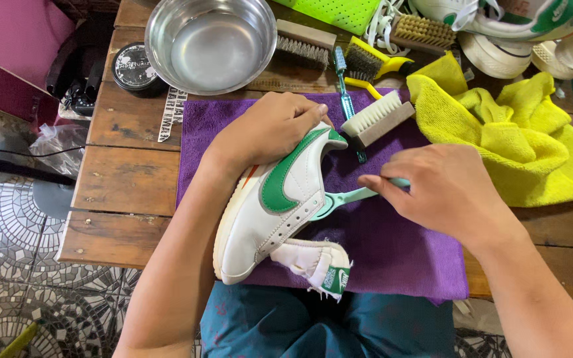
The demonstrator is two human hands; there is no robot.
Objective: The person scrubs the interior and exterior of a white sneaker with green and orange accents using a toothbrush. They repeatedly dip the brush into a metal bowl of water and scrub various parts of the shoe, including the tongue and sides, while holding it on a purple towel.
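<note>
The white sneaker (270,212) with the green side mark is lying tilted over the purple cloth (392,252), which is covering the wooden surface (124,179). Its long axis is running diagonally: one rounded end is pointing toward the person's lap at lower left, the other end is lying up and to the right under the left hand. The tongue (316,262) is hanging out below the shoe.

The left hand (270,129) is closing over the upper end of the sneaker, fingers curling around it and pinning it in place. The right hand (449,192) is gripping the handle of a mint-green toothbrush (346,199); the handle is running nearly level from the right, and its head is touching the sneaker's right flank near the lace eyelets.

The sneaker is therefore lying between the two hands, the left one on it and the right one just beside it, reaching it only through the brush.

Beyond the cloth, a white-bristled brush (376,119), a steel bowl (210,43) and a yellow towel (505,139) are lying well apart from the contact point.
</note>
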